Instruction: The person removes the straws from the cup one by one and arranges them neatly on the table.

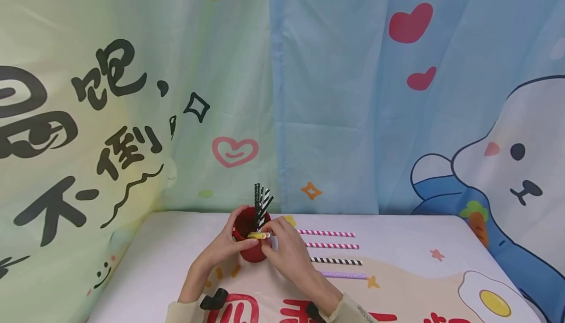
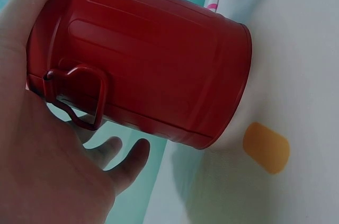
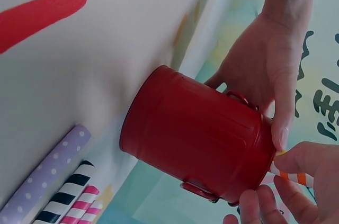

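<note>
Backdrop text: black brush characters (image 1: 52, 215) on the curtain (image 1: 326, 92), left; 吧 and 不倒 readable, far-left ones cut off by the frame. Faint lettering at top centre, too washed out to read.
Worktop text: red printed lettering (image 3: 42, 16) along the near side of the worktop (image 1: 406, 244), part covered by the arms; can't read it.
Red can: left of centre over the worktop, between both hands, mouth up in head view; can't tell if the base touches.
Left hand (image 1: 225, 245): clamped on the red can at its left rim, thumb on the near side.
Right hand (image 1: 289, 250): thumb and fingers together on an orange-and-white striped straw (image 3: 292, 176) at the can's mouth.
In the can: black straws with white dots (image 1: 256, 195) and black-and-white striped straws (image 1: 266, 201) stick up.
Yellow straw (image 1: 254, 235): at the near rim in head view; can't tell if it's the orange-striped one.
Loose straws: right of the can, far to near: two pink-and-white (image 1: 334, 246), one black-and-white (image 1: 340, 261), one purple dotted (image 1: 346, 275).
Wrist views only: wire side handles (image 3: 197, 191) and ribbed can wall; right wrist alone shows the orange stripes clearly.
</note>
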Demonstrator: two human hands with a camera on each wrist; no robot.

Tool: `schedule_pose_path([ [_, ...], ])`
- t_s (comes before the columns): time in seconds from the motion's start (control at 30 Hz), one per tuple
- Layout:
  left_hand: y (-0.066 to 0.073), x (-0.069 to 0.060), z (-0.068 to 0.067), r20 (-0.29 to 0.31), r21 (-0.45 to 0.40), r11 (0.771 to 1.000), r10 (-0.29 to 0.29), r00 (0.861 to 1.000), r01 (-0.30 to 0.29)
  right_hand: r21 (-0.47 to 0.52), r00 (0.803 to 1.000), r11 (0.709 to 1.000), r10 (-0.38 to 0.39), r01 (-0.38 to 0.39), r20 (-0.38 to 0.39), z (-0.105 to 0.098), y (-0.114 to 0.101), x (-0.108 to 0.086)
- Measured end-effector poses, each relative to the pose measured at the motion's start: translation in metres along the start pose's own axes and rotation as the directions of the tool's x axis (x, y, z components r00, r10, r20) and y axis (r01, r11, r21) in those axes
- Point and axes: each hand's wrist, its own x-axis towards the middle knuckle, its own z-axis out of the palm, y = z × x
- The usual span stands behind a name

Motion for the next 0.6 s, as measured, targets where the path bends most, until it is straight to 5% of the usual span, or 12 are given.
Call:
schedule_pose_path([
  [0.6,-0.0003,0.0010,-0.0004,0.001,0.004,1.000,0.003,1.000,-0.003,0.013,1.000,1.000,0.024,-0.024,-0.010,-0.0029,-0.0013,-0.0013],
])
